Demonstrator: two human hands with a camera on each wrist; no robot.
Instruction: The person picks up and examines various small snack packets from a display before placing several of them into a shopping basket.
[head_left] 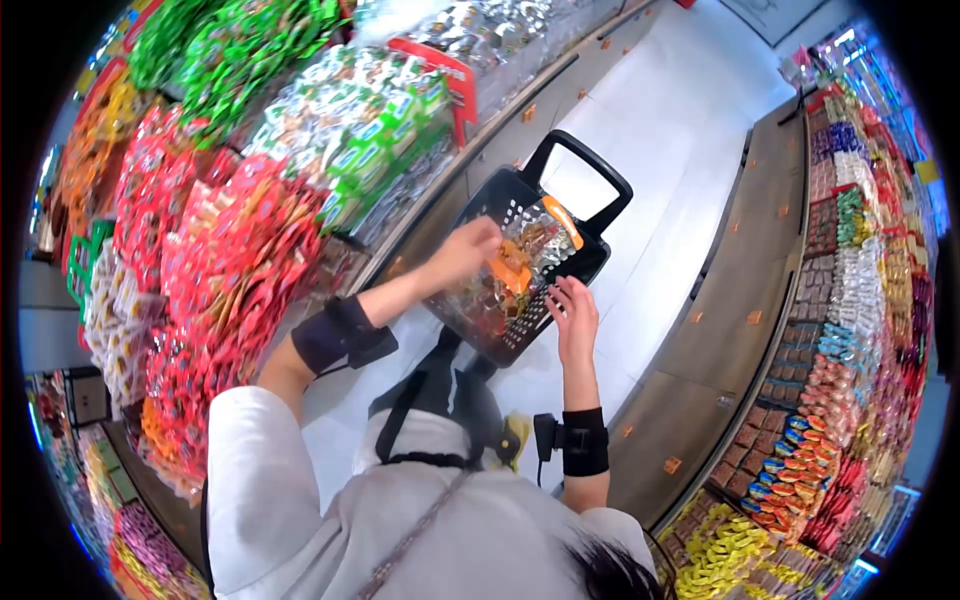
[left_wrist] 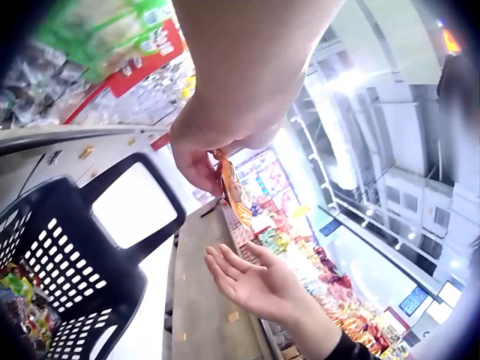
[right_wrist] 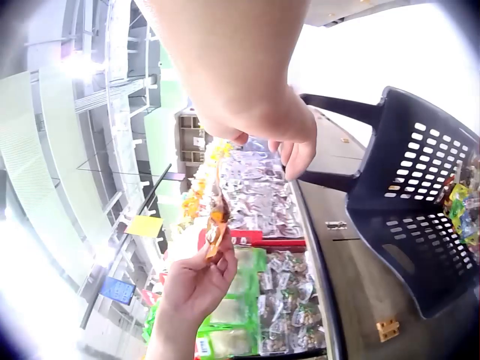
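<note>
My left hand (head_left: 465,250) is over the black shopping basket (head_left: 592,262) and pinches a small orange snack packet (left_wrist: 235,193). The packet dangles from the fingertips, and its orange wrapper (right_wrist: 216,231) also shows in the right wrist view. On the basket's other side, my right hand (head_left: 575,308) is raised with fingers spread and relaxed. Its palm (left_wrist: 259,286) faces up in the left wrist view and holds nothing. Inside the basket lie wrapped snacks (right_wrist: 463,206) in shiny, coloured packaging.
The basket's handle (head_left: 618,180) stands up at its far end. Heaped snack packets (head_left: 240,250) line the left shelf, with a red sign (head_left: 455,80) above. Another long display (head_left: 825,340) runs along the right. Pale floor (head_left: 650,150) stretches between them.
</note>
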